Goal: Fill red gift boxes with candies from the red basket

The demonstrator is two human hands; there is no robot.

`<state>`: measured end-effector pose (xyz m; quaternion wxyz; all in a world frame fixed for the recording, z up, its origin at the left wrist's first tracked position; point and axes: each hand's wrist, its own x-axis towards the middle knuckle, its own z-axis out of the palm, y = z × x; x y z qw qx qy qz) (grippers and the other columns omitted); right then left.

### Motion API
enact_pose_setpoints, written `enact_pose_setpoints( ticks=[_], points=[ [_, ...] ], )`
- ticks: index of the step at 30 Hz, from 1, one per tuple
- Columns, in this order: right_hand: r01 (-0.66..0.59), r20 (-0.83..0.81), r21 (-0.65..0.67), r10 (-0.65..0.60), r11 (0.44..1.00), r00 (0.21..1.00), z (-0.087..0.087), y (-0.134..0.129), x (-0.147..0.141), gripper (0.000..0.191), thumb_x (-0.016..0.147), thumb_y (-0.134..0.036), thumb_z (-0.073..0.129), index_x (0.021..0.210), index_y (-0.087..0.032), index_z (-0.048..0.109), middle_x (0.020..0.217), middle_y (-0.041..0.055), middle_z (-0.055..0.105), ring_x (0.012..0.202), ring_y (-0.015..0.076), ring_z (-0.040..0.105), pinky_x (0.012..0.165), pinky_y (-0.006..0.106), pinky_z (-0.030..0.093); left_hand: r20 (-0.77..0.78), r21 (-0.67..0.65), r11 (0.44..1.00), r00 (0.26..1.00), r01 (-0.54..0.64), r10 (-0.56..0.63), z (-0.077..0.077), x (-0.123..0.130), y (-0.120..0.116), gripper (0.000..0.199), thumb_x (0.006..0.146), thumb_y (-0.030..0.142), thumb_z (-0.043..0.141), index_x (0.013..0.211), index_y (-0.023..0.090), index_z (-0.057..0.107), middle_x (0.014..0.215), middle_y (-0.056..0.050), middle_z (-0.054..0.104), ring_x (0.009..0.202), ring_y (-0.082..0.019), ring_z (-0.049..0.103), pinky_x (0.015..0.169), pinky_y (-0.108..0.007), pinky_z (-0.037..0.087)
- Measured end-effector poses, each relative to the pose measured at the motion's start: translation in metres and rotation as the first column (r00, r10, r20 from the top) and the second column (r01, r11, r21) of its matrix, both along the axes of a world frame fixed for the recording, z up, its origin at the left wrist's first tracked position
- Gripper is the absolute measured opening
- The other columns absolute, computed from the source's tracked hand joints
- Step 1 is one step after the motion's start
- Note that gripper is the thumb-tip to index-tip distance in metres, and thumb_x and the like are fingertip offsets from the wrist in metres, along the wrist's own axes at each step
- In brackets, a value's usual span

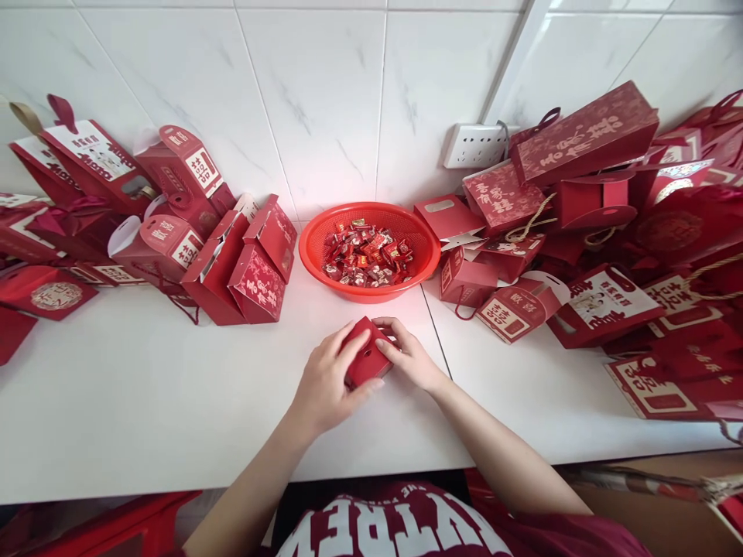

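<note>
A small red box (369,362) rests on the white table (232,418), with a dark round hole in its upper face. My left hand (333,375) is wrapped round its left side, fingers on the top and thumb along the near edge. From the right, my right hand (407,356) grips the same box, its thumb on the top near the hole and its fingers round the far right side. Just beyond the hands stands a red plastic basket (371,294) holding many small red-wrapped pieces.
Red gift boxes (261,282) crowd the table's left side, some with ribbon handles. More red boxes (516,309) are piled at the right. A white power strip (476,146) is on the tiled wall (325,93) behind.
</note>
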<state>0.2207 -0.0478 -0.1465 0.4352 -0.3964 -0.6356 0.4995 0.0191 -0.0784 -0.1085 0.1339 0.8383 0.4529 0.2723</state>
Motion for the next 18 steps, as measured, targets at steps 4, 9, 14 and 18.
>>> enact_pose_setpoints(
  ticks=[4,9,14,18],
  points=[
    [0.033,0.052,-0.012,-0.032,0.999,0.998,0.002,-0.004,-0.002,0.036,0.100,-0.046,0.046,0.127,-0.024,0.053,0.133,0.0083,0.058,0.114,0.0210,0.059,0.099,0.038,0.048,-0.124,0.104,0.991,0.988,-0.081,0.093,-0.008,0.009,-0.017,0.063,0.087,0.048,0.064,0.144,0.028,0.050,0.156,-0.014,0.034,0.132,-0.040,0.043,0.105,-0.058,0.041],
    [0.035,0.080,-0.033,-0.033,0.999,0.996,0.001,-0.008,-0.002,0.041,0.102,-0.052,0.037,0.132,-0.026,0.050,0.139,0.0092,0.053,0.115,0.0223,0.059,0.099,0.041,0.047,-0.143,0.140,0.972,0.968,-0.186,0.206,-0.014,-0.010,-0.032,0.062,0.088,0.039,0.063,0.147,0.031,0.047,0.157,-0.011,0.032,0.127,-0.037,0.046,0.103,-0.055,0.043],
    [0.030,0.135,-0.009,-0.028,1.000,0.990,0.000,-0.010,0.000,0.039,0.102,-0.052,0.037,0.130,-0.028,0.048,0.141,0.0085,0.050,0.114,0.0232,0.060,0.100,0.044,0.046,-0.078,0.236,0.867,0.881,-0.438,0.467,-0.015,-0.061,-0.034,0.060,0.084,0.036,0.068,0.142,0.032,0.053,0.153,-0.011,0.039,0.126,-0.038,0.047,0.108,-0.056,0.039],
    [0.015,0.185,-0.014,-0.012,1.000,0.983,0.002,-0.013,-0.002,0.040,0.102,-0.053,0.036,0.132,-0.028,0.047,0.137,0.0093,0.053,0.116,0.0243,0.059,0.099,0.045,0.046,-0.047,0.287,0.721,0.742,-0.631,0.668,-0.010,-0.110,-0.037,0.058,0.084,0.038,0.069,0.140,0.029,0.055,0.152,-0.014,0.040,0.131,-0.041,0.046,0.109,-0.061,0.036]
  ],
)
